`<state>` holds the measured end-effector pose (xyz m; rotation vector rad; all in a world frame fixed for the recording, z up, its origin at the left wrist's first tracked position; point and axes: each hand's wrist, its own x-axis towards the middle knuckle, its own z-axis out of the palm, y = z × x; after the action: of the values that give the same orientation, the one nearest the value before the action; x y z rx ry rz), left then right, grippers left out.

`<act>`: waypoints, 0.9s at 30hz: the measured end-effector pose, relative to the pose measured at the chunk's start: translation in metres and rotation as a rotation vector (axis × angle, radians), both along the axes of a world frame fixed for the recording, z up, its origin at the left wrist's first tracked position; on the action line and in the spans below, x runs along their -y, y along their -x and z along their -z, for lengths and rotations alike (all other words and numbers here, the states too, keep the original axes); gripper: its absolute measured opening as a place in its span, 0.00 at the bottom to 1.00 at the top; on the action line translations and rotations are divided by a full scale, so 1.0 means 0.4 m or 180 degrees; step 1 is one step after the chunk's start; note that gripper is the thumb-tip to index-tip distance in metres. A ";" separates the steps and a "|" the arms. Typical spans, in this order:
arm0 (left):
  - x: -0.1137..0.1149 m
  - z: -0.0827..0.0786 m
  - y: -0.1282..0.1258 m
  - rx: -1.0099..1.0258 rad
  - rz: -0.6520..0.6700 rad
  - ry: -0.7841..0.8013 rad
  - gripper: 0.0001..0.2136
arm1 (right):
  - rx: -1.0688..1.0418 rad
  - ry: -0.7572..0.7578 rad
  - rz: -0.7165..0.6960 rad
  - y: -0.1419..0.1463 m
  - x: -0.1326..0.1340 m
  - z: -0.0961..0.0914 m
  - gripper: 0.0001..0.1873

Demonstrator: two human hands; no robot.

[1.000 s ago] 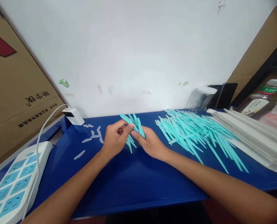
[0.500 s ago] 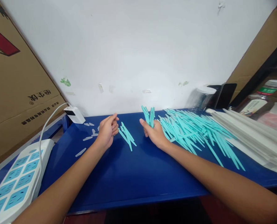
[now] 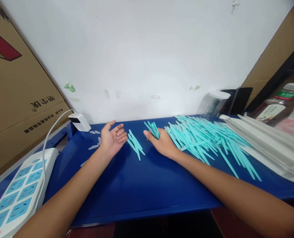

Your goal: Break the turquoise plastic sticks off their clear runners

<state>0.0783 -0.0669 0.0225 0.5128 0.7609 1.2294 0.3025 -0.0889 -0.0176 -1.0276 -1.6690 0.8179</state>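
My right hand [image 3: 161, 142] is wrapped round a small bundle of turquoise plastic sticks [image 3: 152, 129], their tips poking out above the thumb. To its right a large heap of the same sticks [image 3: 198, 138] spreads over the blue table [image 3: 137, 191]. My left hand [image 3: 113, 138] is turned palm up, thumb raised and fingers loosely curled apart, with nothing in it. Just right of its fingertips a few turquoise sticks [image 3: 136, 144] lie crossed on the table. Several small translucent pieces [image 3: 93, 147] lie left of that hand, partly hidden by the forearm.
A white power strip [image 3: 25, 188] and a white charger [image 3: 79, 122] with its cable are at the left, beside a cardboard box [image 3: 20, 82]. A clear jar [image 3: 216, 102], a stack of white sleeves [image 3: 266, 142] and a bottle [image 3: 273, 105] stand at the right. Behind rises a white wall [image 3: 147, 59].
My left hand has opened from a loose pinch and rolled palm up. My right hand has tilted its bundle of sticks toward the left and lower.
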 end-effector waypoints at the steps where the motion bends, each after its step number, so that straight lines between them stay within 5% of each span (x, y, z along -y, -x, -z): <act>1: 0.006 0.000 -0.008 0.0076 0.0022 0.0062 0.13 | 0.0003 -0.0026 -0.0080 0.004 0.009 -0.004 0.23; 6: 0.049 0.010 -0.071 0.0065 0.0073 0.0518 0.19 | 0.0424 -0.0106 -0.0705 0.035 0.061 -0.022 0.16; 10: 0.074 0.024 -0.105 -0.0140 0.0103 0.0734 0.21 | 0.0739 -0.0274 -0.0799 0.049 0.070 -0.017 0.11; 15: 0.083 0.047 -0.127 -0.0180 0.0451 0.0449 0.13 | 0.0924 -0.0494 -0.0575 0.051 0.065 -0.014 0.06; 19: 0.061 0.051 -0.120 -0.0801 0.0456 0.0228 0.15 | 0.0779 -0.0459 -0.0752 0.053 0.077 -0.019 0.07; 22: 0.028 0.014 -0.065 -0.2144 -0.0109 -0.0296 0.15 | 0.0529 -0.0513 -0.0727 0.042 0.080 -0.023 0.07; 25: 0.015 -0.045 0.031 -0.4784 -0.1249 -0.1352 0.16 | 0.0435 -0.0583 -0.0450 0.019 0.063 -0.028 0.09; 27: 0.034 -0.072 0.098 -0.6410 -0.1644 -0.1420 0.19 | 0.0515 -0.0621 -0.0265 0.003 0.044 -0.029 0.09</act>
<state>0.0390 -0.0806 0.0514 2.1161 2.3790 0.9853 0.3013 -0.1063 -0.0060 -0.9129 -1.8992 0.6235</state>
